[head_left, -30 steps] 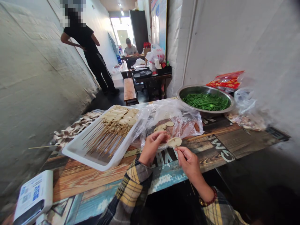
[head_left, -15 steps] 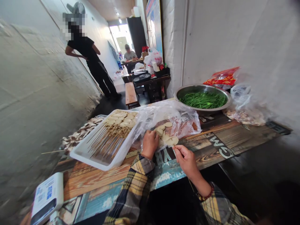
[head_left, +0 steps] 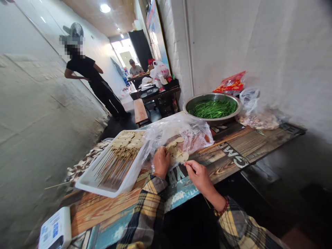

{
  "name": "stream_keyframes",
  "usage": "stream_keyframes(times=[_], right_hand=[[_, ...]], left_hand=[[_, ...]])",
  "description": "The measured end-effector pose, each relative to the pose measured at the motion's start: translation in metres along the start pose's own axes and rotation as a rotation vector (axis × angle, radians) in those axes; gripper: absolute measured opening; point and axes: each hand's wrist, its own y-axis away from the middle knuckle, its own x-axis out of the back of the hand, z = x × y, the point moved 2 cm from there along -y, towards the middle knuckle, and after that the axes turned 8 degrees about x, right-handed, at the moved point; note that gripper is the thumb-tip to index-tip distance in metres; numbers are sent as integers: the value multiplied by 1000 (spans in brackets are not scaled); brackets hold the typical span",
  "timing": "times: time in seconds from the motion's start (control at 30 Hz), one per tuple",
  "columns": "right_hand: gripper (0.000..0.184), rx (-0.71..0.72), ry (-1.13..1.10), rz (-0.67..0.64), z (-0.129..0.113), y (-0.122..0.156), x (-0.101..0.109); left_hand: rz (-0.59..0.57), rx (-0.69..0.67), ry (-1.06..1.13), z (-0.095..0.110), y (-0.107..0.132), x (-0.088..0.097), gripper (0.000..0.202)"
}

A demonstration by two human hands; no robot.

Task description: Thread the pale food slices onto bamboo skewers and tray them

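My right hand [head_left: 198, 175] pinches a thin wooden skewer [head_left: 206, 201], whose lower end sticks out below the wrist. At its tip is a pale round slice [head_left: 184, 157]. My left hand [head_left: 161, 162] is closed, fingers curled down at the edge of a small pile of pale round slices [head_left: 173, 149]; what its fingertips hold is hidden. The pile lies on a clear plastic bag [head_left: 195, 129]. Left of it, a white tray [head_left: 89, 186] holds rows of finished skewers [head_left: 114, 160], slices at the far end and sticks toward me.
A steel bowl [head_left: 225, 119] of green chives stands behind the bag. Plastic bags [head_left: 259, 117] lie on its right. Sliced mushroom-like pieces [head_left: 81, 165] sit left of the tray, a white scale [head_left: 55, 230] at the near left. One person stands by the left wall; another sits farther back.
The camera view has shifted, so the table contents appear a little more to the left. Both hands keep nearly the same pose beside the slices, the right still pinching the skewer.
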Motion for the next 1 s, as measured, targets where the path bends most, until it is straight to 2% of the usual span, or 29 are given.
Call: stream_keyframes(times=[0.1,0.17,0.27,0.37,0.47,0.67,0.83,1.0], right_hand=[[25,13,8,5,0,0,0],[26,18,15,6,0,0,1],[26,13,8,-1,-1,0,1],[26,4,-10,-31,-3,0,2],[26,3,-13,-90,-4,1,1],[26,48,25,-217,-5,3,0],[26,61,46,-257,0,6,-1],[26,52,71,-259,1,7,-1]], left_hand=[[-19,18,234,-2,-3,1,11],[-56,112,462,-6,-6,3,14],[-184,278,794,-12,-5,8,26],[-334,356,1022,-12,0,13,33],[-384,374,1122,-9,4,16,36],[-345,415,1206,-11,7,16,37],[-380,451,1373,-12,10,19,38],[-337,467,1384,-12,11,20,34]])
